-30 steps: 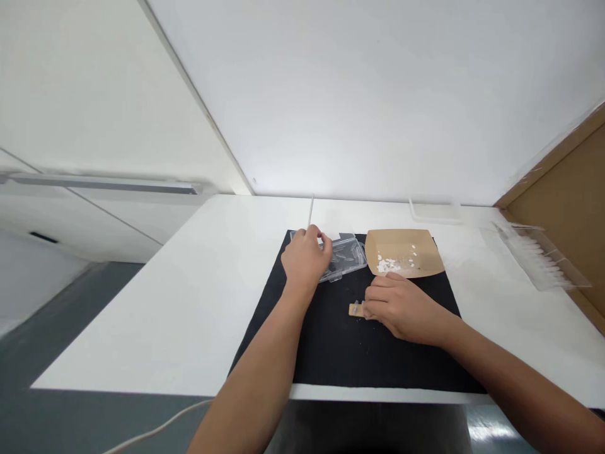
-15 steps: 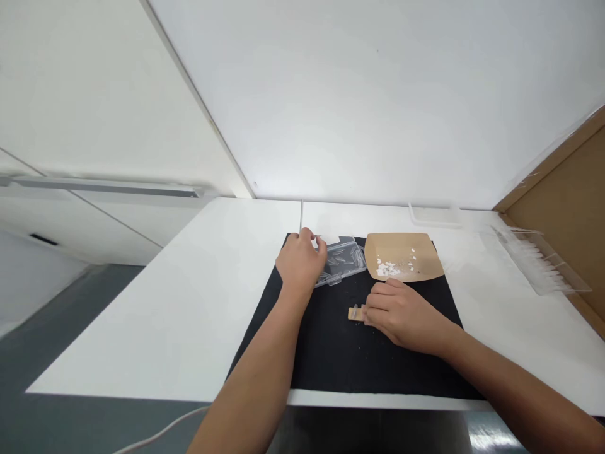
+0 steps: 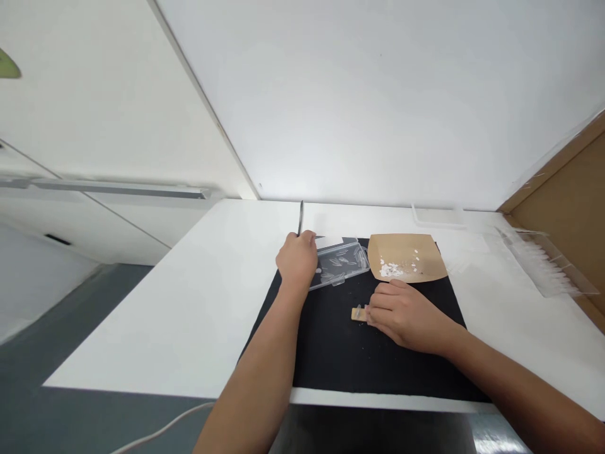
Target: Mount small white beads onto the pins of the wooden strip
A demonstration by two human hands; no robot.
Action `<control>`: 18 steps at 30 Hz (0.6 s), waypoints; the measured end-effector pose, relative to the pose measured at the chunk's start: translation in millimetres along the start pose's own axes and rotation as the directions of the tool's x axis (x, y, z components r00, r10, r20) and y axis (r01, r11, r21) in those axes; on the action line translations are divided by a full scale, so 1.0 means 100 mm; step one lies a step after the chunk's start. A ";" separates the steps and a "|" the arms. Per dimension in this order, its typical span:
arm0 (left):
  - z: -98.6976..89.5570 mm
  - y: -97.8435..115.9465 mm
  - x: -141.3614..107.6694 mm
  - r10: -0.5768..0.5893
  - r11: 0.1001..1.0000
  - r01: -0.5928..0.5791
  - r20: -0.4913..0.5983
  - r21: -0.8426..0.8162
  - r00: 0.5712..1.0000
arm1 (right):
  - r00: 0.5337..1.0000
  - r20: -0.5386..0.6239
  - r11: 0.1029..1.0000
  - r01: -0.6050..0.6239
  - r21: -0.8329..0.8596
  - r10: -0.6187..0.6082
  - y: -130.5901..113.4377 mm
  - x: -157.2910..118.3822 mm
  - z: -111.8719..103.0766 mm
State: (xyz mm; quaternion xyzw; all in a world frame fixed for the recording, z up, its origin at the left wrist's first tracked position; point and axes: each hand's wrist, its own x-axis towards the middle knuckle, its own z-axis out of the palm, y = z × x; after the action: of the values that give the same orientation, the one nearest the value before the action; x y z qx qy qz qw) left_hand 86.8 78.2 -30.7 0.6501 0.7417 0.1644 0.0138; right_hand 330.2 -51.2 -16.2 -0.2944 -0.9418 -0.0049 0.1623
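Note:
My left hand (image 3: 297, 255) is closed at the left edge of a clear plastic case (image 3: 343, 260), which holds several clear nail tips (image 3: 362, 258). A thin dark tool (image 3: 300, 219) with a narrow end sticks out beyond its fingers; its kind is not clear. My right hand (image 3: 399, 313) is wrapped round a short wooden stick (image 3: 355, 314) low over the black mat. Near the stick's bare end stands a small clear piece (image 3: 358, 310) like a nail tip. The fingers cover the rest of the stick.
A brown paper tray (image 3: 409, 249) with white flakes lies behind my right hand. The black mat (image 3: 345, 359) covers part of the white table (image 3: 189, 302). At right lies a clear box (image 3: 543, 261) of tips; a clear lid-like tray (image 3: 439, 217) is by the wall.
My left hand has drawn slightly left off the case and its fingers have closed further. The thin dark tool now shows beyond it. My right hand stays on the stick.

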 end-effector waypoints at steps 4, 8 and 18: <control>0.05 0.03 0.02 0.050 0.999 -0.050 0.036 0.004 0.998 | 1.000 0.013 1.000 -0.005 0.021 0.005 0.00 0.00 0.00; 0.11 0.05 0.05 0.081 0.997 -0.082 0.061 0.011 0.995 | 1.000 0.015 0.999 0.006 0.049 -0.007 0.01 0.01 0.00; 0.20 0.11 0.12 0.113 0.993 -0.115 0.105 0.017 0.988 | 1.000 0.009 0.998 0.014 0.063 -0.015 0.02 0.02 -0.01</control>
State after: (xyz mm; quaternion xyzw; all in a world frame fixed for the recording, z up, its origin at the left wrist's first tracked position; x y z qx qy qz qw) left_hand 100.1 95.5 -43.9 0.6992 0.7035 0.1224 0.0352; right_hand 330.2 -48.6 -15.3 -0.2822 -0.9444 0.0250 0.1668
